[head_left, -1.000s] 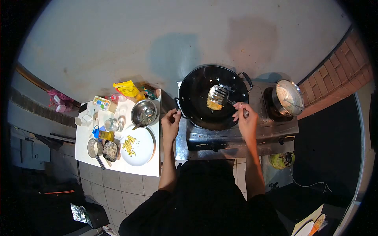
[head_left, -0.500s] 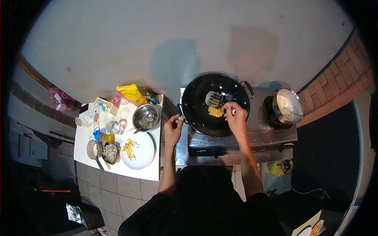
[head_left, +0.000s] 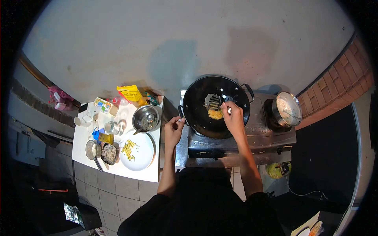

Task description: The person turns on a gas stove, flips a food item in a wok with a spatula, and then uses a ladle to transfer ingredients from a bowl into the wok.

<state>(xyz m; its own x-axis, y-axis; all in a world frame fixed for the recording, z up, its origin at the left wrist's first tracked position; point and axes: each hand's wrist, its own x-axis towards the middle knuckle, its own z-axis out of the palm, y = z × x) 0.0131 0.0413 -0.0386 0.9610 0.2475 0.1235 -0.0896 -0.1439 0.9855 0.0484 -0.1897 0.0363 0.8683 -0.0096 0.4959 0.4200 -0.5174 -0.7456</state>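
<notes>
Resting in the wok (head_left: 195, 103), the golden food (head_left: 215, 114) shows at the near edge of your slotted spatula (head_left: 212, 103), which has slid leftward since a second ago. Your right hand (head_left: 235, 118), gripping it, reaches farther over the wok; your left hand (head_left: 173, 131) curls at the wok's left handle (head_left: 180, 111), its grip unclear.

— Classification of premises?
— Kitchen. Black wok (head_left: 197, 108) beneath the right hand (head_left: 234, 117), standing on a steel cooktop (head_left: 258, 114); steel pan (head_left: 277, 112) on the same cooktop, further right of that hand.
— Supporting evidence?
— Left of the left hand (head_left: 173, 131), a white table (head_left: 151, 177) bearing a steel mixing bowl (head_left: 138, 116), a large white plate (head_left: 145, 159) and a blue-capped bottle of yellow liquid (head_left: 105, 137).
— Domestic or commercial?
— Undetermined.
</notes>
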